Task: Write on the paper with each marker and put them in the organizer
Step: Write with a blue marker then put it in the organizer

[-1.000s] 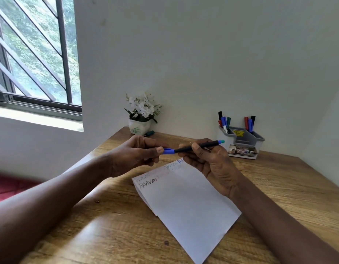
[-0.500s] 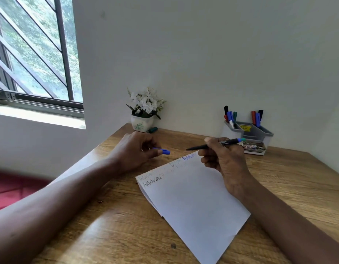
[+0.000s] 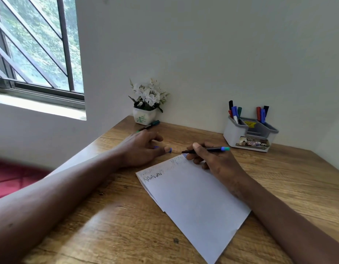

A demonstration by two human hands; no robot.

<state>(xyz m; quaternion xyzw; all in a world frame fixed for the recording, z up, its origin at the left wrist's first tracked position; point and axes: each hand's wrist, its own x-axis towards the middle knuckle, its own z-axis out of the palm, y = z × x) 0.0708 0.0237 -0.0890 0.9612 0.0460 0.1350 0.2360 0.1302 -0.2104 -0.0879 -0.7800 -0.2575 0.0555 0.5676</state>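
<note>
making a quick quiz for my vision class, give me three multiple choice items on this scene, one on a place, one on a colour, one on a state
1. The green marker lies: A beside the flower pot; B in a drawer; C on a chair.
2. The cap in the left hand is: A red; B blue; C yellow.
3. The marker in the right hand is: A capped; B uncapped, tip by the paper; C snapped in two.
Answers: 1 A, it lies at the pot's foot; 2 B, blue peeks from the grip; 3 B, its bare dark tip nears the paper's far edge.
</note>
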